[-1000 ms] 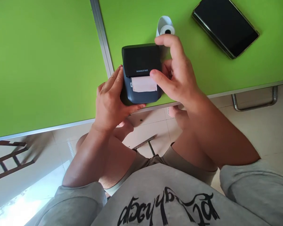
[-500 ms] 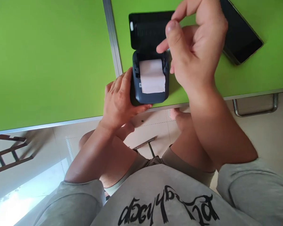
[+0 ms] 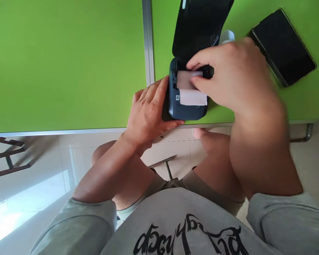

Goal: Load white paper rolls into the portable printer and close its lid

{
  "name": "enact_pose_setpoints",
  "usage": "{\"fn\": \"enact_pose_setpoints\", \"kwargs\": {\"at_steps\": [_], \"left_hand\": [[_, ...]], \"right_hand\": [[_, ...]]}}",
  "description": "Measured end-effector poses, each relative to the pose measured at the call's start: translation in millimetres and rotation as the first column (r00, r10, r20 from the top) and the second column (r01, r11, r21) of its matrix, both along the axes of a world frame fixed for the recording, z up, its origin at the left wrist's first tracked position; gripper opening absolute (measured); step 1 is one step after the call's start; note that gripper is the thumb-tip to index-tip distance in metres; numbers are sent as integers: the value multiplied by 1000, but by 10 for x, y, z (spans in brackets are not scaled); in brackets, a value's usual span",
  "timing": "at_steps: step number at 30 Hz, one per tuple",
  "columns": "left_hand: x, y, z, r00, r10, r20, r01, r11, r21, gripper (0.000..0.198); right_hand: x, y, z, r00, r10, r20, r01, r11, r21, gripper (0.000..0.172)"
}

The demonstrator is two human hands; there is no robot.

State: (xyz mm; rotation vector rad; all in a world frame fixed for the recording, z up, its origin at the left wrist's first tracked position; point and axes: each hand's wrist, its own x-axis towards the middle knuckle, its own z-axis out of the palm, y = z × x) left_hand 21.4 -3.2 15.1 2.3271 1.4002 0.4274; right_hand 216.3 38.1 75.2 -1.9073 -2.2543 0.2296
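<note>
A dark blue-grey portable label printer (image 3: 188, 112) stands at the table's front edge, its black lid (image 3: 199, 30) swung up and back. In its bay sits a white paper roll (image 3: 187, 79), with the loose end hanging over the printer's front. My left hand (image 3: 149, 108) grips the printer's left side, thumb along the front edge and fingers along the side. Over the bay, my right hand (image 3: 228, 76) has thumb and fingertips pinched on the roll's right part. That hand covers the printer's right rear side.
The green table (image 3: 69, 63) has a grey metal strip (image 3: 148, 42) across it. A black phone (image 3: 287, 46) lies to the right. Behind my right hand is a small white rounded object (image 3: 227, 36), partly hidden. A metal handle-like bar (image 3: 308, 132) shows below the table edge.
My right hand has come down from above the lid onto the paper roll. The lid now leans differently and looks larger. In view, the printer and my left hand have shifted right.
</note>
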Motion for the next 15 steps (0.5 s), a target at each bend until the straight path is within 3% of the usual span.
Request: {"fn": "enact_pose_setpoints", "kwargs": {"at_steps": [4, 7, 12, 15], "left_hand": [[-5, -1, 11, 1000, -2, 3, 2, 1000, 2, 100], [-1, -3, 17, 1000, -1, -6, 1, 1000, 2, 101], [15, -7, 26, 1000, -5, -24, 5, 1000, -18, 105], [21, -7, 24, 999, -8, -31, 7, 1000, -25, 109]], "right_hand": [[-22, 57, 82, 998, 18, 57, -6, 980, -201, 41], [27, 137, 83, 996, 84, 24, -77, 974, -215, 37], [165, 135, 114, 960, 143, -240, -185, 969, -165, 33], [291, 56, 108, 855, 133, -501, -200, 976, -83, 37]]}}
